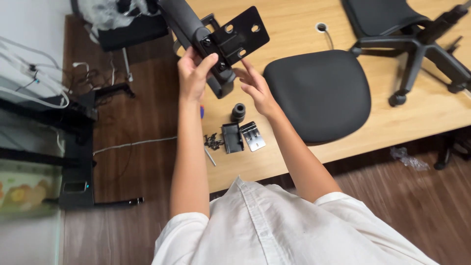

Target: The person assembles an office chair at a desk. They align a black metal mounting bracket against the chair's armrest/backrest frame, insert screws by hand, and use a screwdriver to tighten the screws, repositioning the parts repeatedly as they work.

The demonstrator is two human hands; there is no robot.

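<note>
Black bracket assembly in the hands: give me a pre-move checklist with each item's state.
1. Left hand wrapped around the black bracket assembly: ok.
2. Right hand fingertips supporting its lower end: ok.
3. Plate holes facing the camera, unobstructed: ok.
4. Small parts within reach on the wooden table: screws, black plate, silver plate, black sleeve: ok.
5. Seat cushion lying flat on the table: ok.
6. Bolts already in the assembly tight: cannot tell.

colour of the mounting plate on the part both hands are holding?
Black, matte. The mounting plate shows best in the head view.
</note>
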